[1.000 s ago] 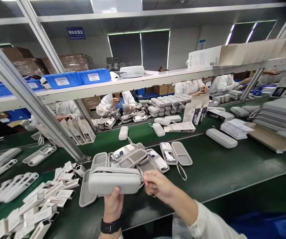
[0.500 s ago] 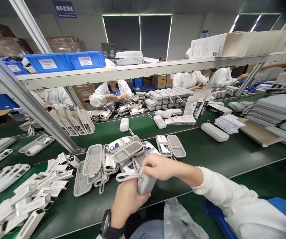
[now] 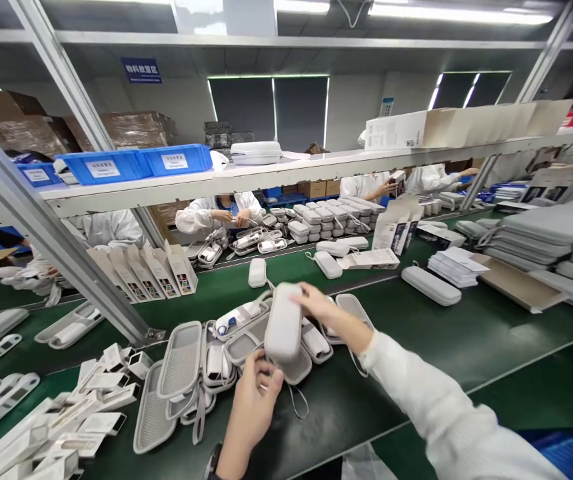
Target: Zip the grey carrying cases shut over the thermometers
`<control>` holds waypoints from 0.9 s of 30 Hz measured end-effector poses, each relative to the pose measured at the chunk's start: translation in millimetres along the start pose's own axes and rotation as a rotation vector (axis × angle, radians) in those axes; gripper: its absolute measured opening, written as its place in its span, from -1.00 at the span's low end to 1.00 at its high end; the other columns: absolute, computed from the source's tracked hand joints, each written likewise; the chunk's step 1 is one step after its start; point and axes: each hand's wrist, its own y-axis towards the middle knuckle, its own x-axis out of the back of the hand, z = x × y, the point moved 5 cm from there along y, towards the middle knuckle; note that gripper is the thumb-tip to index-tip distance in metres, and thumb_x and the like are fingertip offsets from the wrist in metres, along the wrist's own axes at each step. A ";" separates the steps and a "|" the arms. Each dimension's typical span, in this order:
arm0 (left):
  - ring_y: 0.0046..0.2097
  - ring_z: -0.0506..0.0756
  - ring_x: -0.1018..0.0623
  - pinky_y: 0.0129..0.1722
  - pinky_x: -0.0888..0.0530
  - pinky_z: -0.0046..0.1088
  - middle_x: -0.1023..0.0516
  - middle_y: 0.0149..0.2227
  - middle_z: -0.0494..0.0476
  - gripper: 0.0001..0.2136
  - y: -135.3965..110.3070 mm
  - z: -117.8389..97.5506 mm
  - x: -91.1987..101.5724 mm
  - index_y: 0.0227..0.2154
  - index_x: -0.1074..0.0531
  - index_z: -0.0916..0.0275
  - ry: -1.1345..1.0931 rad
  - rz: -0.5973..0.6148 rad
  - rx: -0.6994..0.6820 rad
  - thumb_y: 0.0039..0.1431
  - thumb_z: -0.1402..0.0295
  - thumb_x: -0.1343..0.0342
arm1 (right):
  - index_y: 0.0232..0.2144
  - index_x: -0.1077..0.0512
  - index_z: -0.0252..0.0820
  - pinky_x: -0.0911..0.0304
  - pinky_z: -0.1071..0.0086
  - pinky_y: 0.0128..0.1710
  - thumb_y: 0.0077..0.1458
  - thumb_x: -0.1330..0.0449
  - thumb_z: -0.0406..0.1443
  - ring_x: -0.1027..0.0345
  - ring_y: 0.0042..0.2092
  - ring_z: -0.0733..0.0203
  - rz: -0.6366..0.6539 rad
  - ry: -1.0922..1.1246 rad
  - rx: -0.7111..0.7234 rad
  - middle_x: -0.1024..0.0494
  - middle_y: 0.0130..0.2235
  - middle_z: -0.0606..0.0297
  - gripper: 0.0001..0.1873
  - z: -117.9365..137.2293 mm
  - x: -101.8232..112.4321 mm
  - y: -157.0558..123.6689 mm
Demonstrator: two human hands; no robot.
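Case (image 3: 283,325) slants from right fingers (image 3: 307,298) gripping its top (left fingers (image 3: 255,365) below, hold unclear).

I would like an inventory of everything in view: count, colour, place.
Held case: one, light grey, centre
Open cases: several, grey, centre, piled
Stacked cases: many, grey, right
Small boxes: many, white, lower left
Handheld devices: several, white, far left
Upright cartons: several, white, left
Storage bins: several, blue, upper left
Papers: one stack, white, right
Cardboard tray: one, brown, right
Shelf: one, white, across upper half
Work surface: count unclear, green, lower half
Co-workers: several, mostly white-sleeved, far side
Left hand: one, bare, by held case's lower end
Right hand: one, white-sleeved, gripping held case
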 end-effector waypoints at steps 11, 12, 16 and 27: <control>-0.21 0.25 -0.63 -0.12 -0.52 -0.24 -0.64 -0.19 0.29 -0.59 -42.0 30.2 -10.8 -0.13 -0.53 0.14 -0.128 0.125 0.043 0.08 -0.03 -0.26 | 0.08 -0.33 -0.33 -0.13 0.05 0.20 0.16 -0.24 -0.22 -0.23 0.24 -0.24 -0.567 -0.472 -0.262 -0.39 0.15 -0.21 -0.52 -53.0 135.8 -24.3; -0.22 0.24 -0.63 -0.12 -0.52 -0.25 -0.64 -0.19 0.29 -0.59 -41.7 35.0 -17.4 -0.13 -0.52 0.14 -0.157 0.161 0.061 0.09 -0.04 -0.25 | 0.04 -0.35 -0.39 -0.14 -0.04 0.17 0.14 -0.25 -0.24 -0.26 0.22 -0.33 -0.586 -0.508 -0.319 -0.41 0.10 -0.30 -0.54 -68.0 142.2 -45.7; -0.21 0.20 -0.61 -0.12 -0.48 -0.27 -0.63 -0.19 0.28 -0.65 -41.0 43.8 -52.9 -0.11 -0.50 0.17 -0.213 0.388 0.090 0.15 0.05 -0.22 | -0.17 -0.40 -0.38 -0.31 0.04 -0.02 0.11 -0.21 -0.36 -0.48 -0.01 -0.25 -0.564 -0.562 -0.405 -0.57 -0.18 -0.22 -0.77 -102.9 148.9 -97.0; -0.20 0.23 -0.64 -0.06 -0.48 -0.16 -0.65 -0.28 0.30 -0.68 -68.2 57.4 -186.8 -0.33 -0.56 0.26 -0.621 0.529 0.300 0.06 0.07 -0.31 | 0.33 -0.08 -0.15 -0.34 0.41 -0.72 0.29 -0.06 -0.03 -0.42 -0.64 0.18 -0.352 -0.039 0.179 -0.53 -0.48 0.33 -0.34 19.5 99.5 -162.6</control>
